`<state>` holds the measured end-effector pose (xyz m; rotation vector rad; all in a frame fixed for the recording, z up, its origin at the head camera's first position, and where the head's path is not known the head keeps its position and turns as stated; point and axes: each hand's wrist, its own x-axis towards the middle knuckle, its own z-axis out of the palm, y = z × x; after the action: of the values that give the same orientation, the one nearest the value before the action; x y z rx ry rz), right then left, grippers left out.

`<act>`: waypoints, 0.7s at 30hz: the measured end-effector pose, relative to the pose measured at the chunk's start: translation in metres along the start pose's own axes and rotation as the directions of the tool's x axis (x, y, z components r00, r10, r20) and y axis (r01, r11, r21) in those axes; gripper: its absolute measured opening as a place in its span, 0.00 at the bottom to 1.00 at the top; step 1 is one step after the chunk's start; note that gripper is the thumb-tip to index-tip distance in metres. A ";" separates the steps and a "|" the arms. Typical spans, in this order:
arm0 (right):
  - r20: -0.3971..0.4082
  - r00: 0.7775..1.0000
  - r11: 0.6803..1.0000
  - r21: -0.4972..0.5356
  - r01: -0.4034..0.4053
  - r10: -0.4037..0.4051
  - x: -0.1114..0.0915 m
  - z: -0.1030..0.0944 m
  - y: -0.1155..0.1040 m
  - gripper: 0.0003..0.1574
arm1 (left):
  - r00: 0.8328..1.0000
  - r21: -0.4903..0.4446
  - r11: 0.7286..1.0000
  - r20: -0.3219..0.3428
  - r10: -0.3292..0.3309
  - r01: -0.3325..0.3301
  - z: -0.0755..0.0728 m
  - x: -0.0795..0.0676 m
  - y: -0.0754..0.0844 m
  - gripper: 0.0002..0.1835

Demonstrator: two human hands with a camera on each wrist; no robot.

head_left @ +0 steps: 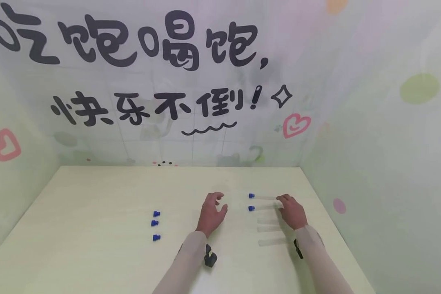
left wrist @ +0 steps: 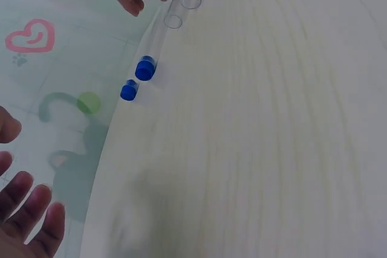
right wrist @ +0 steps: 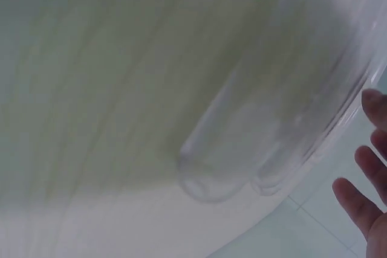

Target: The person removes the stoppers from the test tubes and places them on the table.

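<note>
Two capped tubes (head_left: 265,197), clear and closed by blue caps (head_left: 251,196), lie side by side on the right part of the table (head_left: 106,192), caps toward the left. The right hand (head_left: 292,211) is at their opposite ends, fingers relaxed and gripping nothing visible; whether it touches the farther tube cannot be told. Three uncapped tubes (head_left: 268,229) lie just nearer the person, roughly parallel, mouths turned the same way. The left hand (head_left: 211,213), fingers loosely curved about nothing, is raised between the tubes and three loose caps (head_left: 154,223) at the left. Possible faults: the tubes are round and lie with no visible stop, so a nudge from the right hand or right sleeve (head_left: 323,261) could roll one into its neighbour; being clear, an uncapped tube could be overlooked and swept aside. The small loose caps could be scattered by a brush of the left sleeve (head_left: 183,261). The table top is pale, faintly grained, and meets a back wall (head_left: 139,151) bearing large dark lettering (head_left: 180,40) and a pink heart (head_left: 296,125); pale side walls (head_left: 382,171) flank it
</note>
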<state>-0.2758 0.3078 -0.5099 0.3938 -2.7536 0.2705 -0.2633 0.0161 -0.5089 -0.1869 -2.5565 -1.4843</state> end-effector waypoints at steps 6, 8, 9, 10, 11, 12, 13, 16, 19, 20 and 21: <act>0.075 0.996 0.998 0.058 0.035 -0.039 0.003 0.001 0.005 0.21 | 1.000 0.010 1.000 0.019 0.003 -0.003 0.015 -0.001 -0.004 0.18; 0.104 0.994 0.996 0.085 0.027 -0.036 0.005 0.001 0.005 0.19 | 0.999 0.022 1.000 0.037 0.008 -0.009 0.017 -0.001 -0.005 0.19; 0.116 0.993 0.995 0.095 0.024 -0.035 0.006 0.001 0.006 0.18 | 0.999 0.030 0.999 0.047 0.010 -0.012 0.018 0.000 -0.006 0.19; 0.129 0.991 0.994 0.108 0.017 -0.031 0.007 0.001 0.006 0.16 | 0.998 0.039 0.999 0.056 0.008 -0.010 0.019 0.000 -0.006 0.19; 0.143 0.989 0.993 0.119 0.007 -0.024 0.007 0.001 0.006 0.15 | 0.998 0.042 0.999 0.065 0.004 -0.006 0.019 0.000 -0.006 0.19; 0.157 0.987 0.991 0.133 -0.005 -0.017 0.007 0.001 0.007 0.15 | 0.998 0.044 0.999 0.069 -0.001 -0.002 0.020 0.000 -0.006 0.19; 0.170 0.985 0.990 0.143 -0.015 -0.009 0.008 0.001 0.007 0.15 | 0.997 0.040 0.999 0.071 -0.009 0.006 0.020 0.000 -0.006 0.19; 0.190 0.982 0.987 0.160 -0.027 -0.004 0.008 0.001 0.009 0.15 | 0.997 0.027 1.000 0.076 -0.012 0.010 0.021 0.000 -0.002 0.19; 0.198 0.980 0.988 0.151 -0.017 -0.013 0.008 0.002 0.011 0.16 | 0.996 0.022 1.000 0.090 -0.018 0.016 0.022 0.001 0.001 0.19; 0.199 0.980 0.990 0.140 -0.008 -0.021 0.007 0.002 0.012 0.15 | 0.995 0.022 1.000 0.094 -0.020 0.018 0.023 0.001 0.002 0.19; 0.197 0.980 0.992 0.130 0.001 -0.027 0.007 0.002 0.013 0.15 | 0.995 0.021 0.999 0.098 -0.026 0.024 0.023 0.001 0.003 0.19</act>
<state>-0.2865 0.3175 -0.5108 0.4982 -2.9358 0.4292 -0.2659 0.0377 -0.5174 -0.2314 -2.6590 -1.4940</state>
